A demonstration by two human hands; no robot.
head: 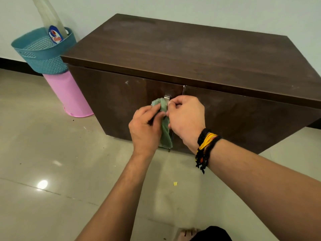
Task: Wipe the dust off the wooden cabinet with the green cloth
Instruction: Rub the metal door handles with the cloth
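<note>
The left hand (145, 129) and right hand (186, 117), both closed, pinched the green cloth (165, 126) between them at the metal handle (167, 98) on the wooden cabinet (191, 54) front, the cloth hanging below the fingers against the door seam.

Your left hand (145, 131) and right hand (186, 117) both grip the crumpled green cloth (165, 126) at the metal handle (166, 98) on the dark wooden cabinet (191, 54). A black-and-yellow thread wristband (205, 146) circles your right wrist. A teal plastic basket (41, 53) sits atop a pink bucket (69, 94) beside the cabinet.
</note>
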